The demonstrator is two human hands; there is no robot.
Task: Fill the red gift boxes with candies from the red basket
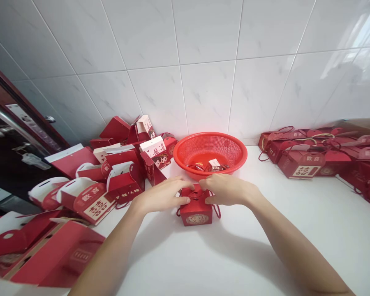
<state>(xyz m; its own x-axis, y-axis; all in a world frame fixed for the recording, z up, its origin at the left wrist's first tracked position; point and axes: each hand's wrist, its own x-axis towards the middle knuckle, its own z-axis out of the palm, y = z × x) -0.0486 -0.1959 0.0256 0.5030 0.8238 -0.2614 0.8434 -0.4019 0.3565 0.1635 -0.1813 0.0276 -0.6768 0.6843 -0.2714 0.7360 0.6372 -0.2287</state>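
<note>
A small red gift box (196,213) with a gold emblem on its front stands upright on the white table, red cord loops hanging at both its sides. My left hand (165,194) grips the left side of the box's top, thumb in front and fingers behind. On the right side of the top, my right hand (223,189) holds it the same way. The top flaps lie between my two thumbs. Just behind the box is a red plastic basket (209,142) with a few small wrapped items in its bottom.
Several open red boxes (92,201) crowd the left side. Closed red boxes with cords (302,164) are grouped at the right by the tiled wall (206,90). A dark door or cabinet with keys (33,161) is at the far left. The white table (234,263) extends in front.
</note>
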